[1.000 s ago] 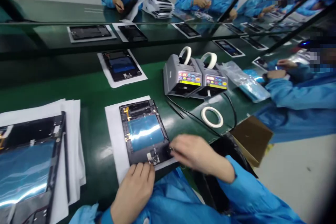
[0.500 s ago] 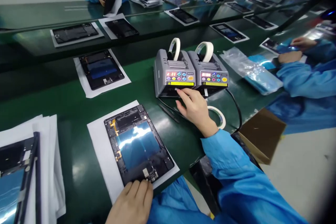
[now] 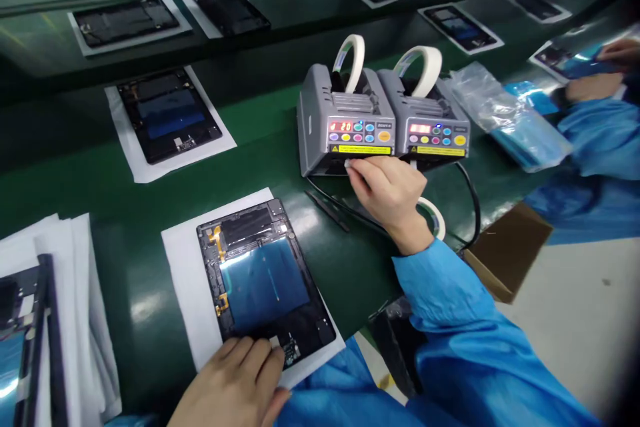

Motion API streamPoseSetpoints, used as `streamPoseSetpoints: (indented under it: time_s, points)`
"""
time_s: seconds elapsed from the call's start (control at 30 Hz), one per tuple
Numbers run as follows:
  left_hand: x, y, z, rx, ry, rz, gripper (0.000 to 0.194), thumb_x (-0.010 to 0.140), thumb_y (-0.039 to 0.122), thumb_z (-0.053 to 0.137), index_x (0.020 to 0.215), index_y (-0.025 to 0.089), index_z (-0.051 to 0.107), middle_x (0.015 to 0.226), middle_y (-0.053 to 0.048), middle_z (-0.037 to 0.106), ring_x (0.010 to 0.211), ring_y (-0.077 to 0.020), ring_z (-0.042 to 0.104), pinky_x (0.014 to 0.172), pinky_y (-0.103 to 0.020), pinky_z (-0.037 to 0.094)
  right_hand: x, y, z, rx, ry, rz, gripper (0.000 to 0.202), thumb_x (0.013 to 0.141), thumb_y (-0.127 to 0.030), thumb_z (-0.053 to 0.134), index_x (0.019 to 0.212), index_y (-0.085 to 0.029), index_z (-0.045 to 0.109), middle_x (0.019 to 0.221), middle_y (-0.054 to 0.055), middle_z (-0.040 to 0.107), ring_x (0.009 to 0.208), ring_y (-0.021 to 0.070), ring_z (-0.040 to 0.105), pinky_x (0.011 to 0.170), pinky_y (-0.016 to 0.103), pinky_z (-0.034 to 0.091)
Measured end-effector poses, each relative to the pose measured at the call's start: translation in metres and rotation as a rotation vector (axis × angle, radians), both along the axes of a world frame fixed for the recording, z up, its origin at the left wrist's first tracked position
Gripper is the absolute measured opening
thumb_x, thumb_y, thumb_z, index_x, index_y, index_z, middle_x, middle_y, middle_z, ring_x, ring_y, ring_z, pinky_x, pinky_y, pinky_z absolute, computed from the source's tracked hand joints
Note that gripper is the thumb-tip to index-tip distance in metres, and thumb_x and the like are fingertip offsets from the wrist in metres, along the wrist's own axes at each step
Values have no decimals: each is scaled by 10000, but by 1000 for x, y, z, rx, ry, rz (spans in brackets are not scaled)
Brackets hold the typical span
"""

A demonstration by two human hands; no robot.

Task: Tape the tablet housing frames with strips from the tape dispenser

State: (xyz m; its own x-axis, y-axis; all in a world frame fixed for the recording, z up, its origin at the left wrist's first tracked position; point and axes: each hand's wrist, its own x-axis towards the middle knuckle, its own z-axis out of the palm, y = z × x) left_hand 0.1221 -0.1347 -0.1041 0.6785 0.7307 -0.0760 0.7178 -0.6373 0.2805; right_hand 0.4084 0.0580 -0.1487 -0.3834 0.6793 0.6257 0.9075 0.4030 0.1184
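Right of centre in the frame, I see the right hand (image 3: 393, 195) with thumb and forefinger pinched on a small white strip (image 3: 348, 163), just at the front of the grey tape dispenser (image 3: 316, 123). The opened tablet (image 3: 265, 280) lies below centre on a white sheet (image 3: 185, 287). The left hand (image 3: 233, 383), bottom centre, covers its near edge, fingers bent; I cannot tell whether they grip.

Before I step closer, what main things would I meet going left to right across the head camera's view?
Stacked white sheets → opened tablet → the person's right hand → cardboard box → a co-worker's nearer hand.
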Motion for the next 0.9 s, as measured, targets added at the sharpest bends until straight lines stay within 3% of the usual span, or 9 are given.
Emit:
streamPoseSetpoints:
  time_s: [0.1,0.2,0.4,0.53,0.7,0.9]
  points:
    - [-1,18,3,64,-25,40,296,941,246,357,1001,183,640,840,-29,678,695,-192,642,657,-344,516,-1,0,1,-31,16,-7,168,913,-275,490,957,-202,635,869,63,673,759,168,591,659,293,417]
    - [-3,25,-4,100,-16,44,323,940,211,322,978,161,639,841,-50,675,702,-207,642,672,-370,521,-2,-2,2,2,6,38,150,907,-250,493,890,-214,638,857,54,668,757,164,584,676,290,430]
    - [0,29,-5,21,35,34,233,907,208,408,976,164,626,843,-54,658,719,-215,629,676,-378,526,3,1,-1,11,-26,35,168,902,-236,490,931,-230,656,869,49,667,748,165,576,674,302,431]
    - [4,47,-6,66,53,68,189,906,229,454,973,155,614,827,-61,635,715,-212,609,634,-346,515,-2,-12,8,-5,68,88,159,894,-211,496,903,-213,655,854,62,664,759,172,587,666,301,436]
    - [13,79,-19,175,87,165,201,921,267,463,990,133,594,851,-74,612,769,-228,593,654,-351,506,-40,-35,19,-268,158,334,150,892,-200,509,928,-221,653,896,32,672,797,135,616,679,247,463]
    - [40,115,-25,149,93,288,190,927,256,448,970,126,579,846,-65,588,785,-199,585,658,-297,481,-62,-25,-11,-610,451,509,201,918,-268,476,957,-169,646,872,49,673,781,125,623,695,239,496]
